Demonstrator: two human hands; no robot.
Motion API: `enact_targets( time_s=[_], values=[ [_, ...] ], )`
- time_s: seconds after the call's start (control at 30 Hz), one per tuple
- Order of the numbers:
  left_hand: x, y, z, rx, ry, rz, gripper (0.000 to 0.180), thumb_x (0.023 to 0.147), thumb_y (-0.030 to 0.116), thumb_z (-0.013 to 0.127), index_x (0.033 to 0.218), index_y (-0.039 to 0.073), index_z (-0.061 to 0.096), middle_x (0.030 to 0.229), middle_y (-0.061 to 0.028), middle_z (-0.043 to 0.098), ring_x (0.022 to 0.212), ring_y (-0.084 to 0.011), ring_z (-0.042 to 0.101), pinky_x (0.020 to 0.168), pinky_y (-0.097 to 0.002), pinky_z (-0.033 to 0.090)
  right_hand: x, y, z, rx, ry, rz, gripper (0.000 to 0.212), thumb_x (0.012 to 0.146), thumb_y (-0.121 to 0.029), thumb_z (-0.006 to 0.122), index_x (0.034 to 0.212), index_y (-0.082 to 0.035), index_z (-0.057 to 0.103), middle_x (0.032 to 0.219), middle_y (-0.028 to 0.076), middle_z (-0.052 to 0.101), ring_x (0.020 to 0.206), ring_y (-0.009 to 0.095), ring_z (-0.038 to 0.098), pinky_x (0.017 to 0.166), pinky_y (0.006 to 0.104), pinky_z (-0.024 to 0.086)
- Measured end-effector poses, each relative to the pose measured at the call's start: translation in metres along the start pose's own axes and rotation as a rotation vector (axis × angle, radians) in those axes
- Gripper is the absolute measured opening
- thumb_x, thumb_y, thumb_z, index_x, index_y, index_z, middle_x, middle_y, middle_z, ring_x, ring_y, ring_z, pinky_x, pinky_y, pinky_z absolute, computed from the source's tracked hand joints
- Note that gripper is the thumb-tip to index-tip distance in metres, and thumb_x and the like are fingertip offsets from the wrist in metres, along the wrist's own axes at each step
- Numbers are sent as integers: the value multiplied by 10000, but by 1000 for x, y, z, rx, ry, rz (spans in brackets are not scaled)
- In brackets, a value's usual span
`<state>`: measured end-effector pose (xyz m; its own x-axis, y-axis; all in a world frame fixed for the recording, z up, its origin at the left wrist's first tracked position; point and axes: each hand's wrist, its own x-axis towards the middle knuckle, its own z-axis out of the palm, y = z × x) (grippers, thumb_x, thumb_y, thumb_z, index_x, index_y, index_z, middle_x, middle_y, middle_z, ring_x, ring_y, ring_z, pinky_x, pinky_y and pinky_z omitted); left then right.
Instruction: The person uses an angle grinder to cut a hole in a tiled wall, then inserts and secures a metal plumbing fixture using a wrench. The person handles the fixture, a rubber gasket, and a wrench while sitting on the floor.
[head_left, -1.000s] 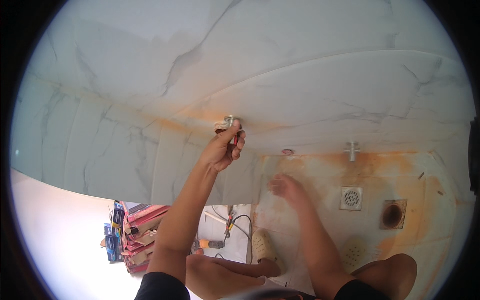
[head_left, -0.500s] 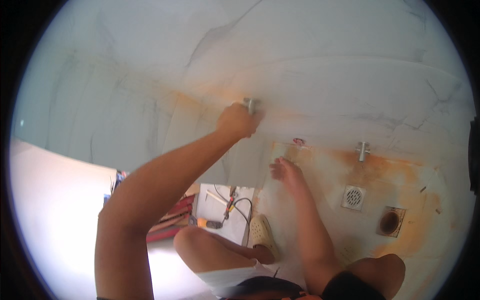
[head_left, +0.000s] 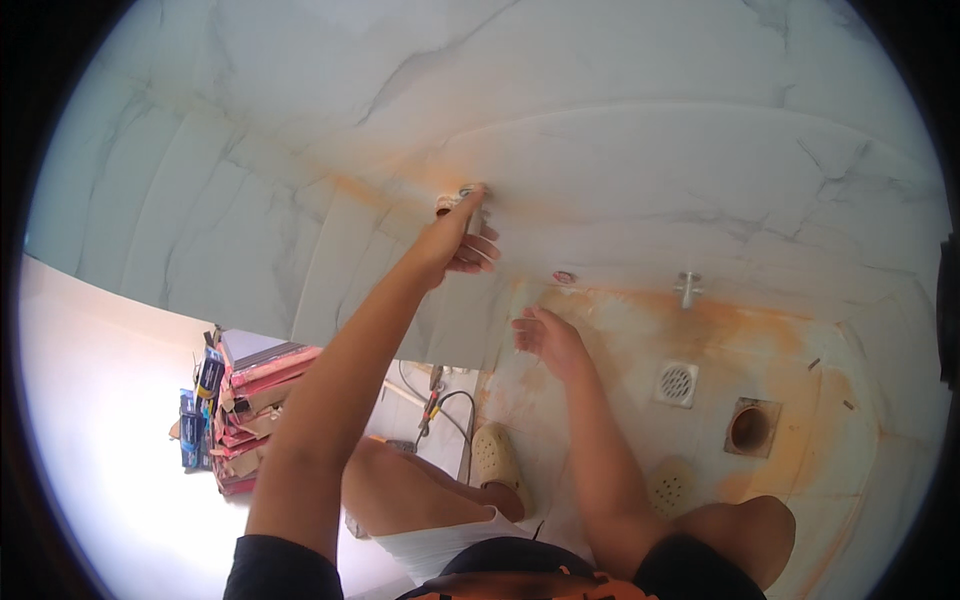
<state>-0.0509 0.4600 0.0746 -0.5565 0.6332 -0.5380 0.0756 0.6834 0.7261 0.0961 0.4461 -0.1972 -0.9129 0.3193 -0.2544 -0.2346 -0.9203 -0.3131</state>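
Note:
My left hand (head_left: 455,240) reaches up to a small metal fitting (head_left: 462,196) on the marble-tiled wall (head_left: 600,130), thumb and fingers closed around it. My right hand (head_left: 545,338) hovers lower, fingers spread and holding nothing, near the wall's base. A second metal stub (head_left: 686,288) sticks out of the wall further right, with a small round pinkish outlet (head_left: 565,277) between them. Orange stains run along the wall and floor around these fittings.
A square floor drain grate (head_left: 676,381) and an open round drain hole (head_left: 750,428) lie in the stained floor at right. A stack of flat cartons (head_left: 250,400) sits at left. A cable and tools (head_left: 435,405) lie by my beige clog (head_left: 497,462).
The view shifted between frames. My left hand stays on the wall fitting. My right hand has stayed low, open, near the wall's base.

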Motion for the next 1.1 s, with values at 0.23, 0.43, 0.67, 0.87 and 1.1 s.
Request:
enact_targets(
  time_s=[0.23,0.43,0.67,0.87,1.1],
  values=[
    [7,-50,24,-980,-449,88,897,997,797,370,1231,-20,657,903,-111,765,740,-228,698,678,-303,530,0,-2,-20,-12,54,-41,355,1065,-357,610,1219,-39,641,1056,115,749,873,211,709,834,365,583],
    [-39,-158,-36,427,-787,57,594,1070,574,491,1078,34,740,911,-87,744,809,-174,661,708,-316,512,-15,15,-45,-429,154,9,282,1045,-304,662,1112,-31,684,1001,89,745,851,184,700,805,335,580],
    [-77,-382,-120,524,-458,-307,277,921,198,650,1127,43,750,997,-107,778,900,-188,752,753,-353,576,-18,46,-68,-938,322,175,247,977,-257,756,1030,-25,689,827,72,702,728,159,668,726,310,568],
    [-38,-545,-134,655,554,-122,328,933,373,697,956,48,733,946,-219,741,919,-409,722,803,-493,564,-17,57,-65,-1133,251,166,192,973,-193,740,1016,-9,708,825,60,713,732,132,665,691,289,557],
    [0,-588,-130,772,329,-214,301,881,285,770,1076,95,642,1084,-138,688,1037,-368,678,862,-503,553,-14,45,-50,-1036,339,80,176,981,-198,737,1052,-37,729,875,59,730,793,135,666,712,285,539]
  ],
)
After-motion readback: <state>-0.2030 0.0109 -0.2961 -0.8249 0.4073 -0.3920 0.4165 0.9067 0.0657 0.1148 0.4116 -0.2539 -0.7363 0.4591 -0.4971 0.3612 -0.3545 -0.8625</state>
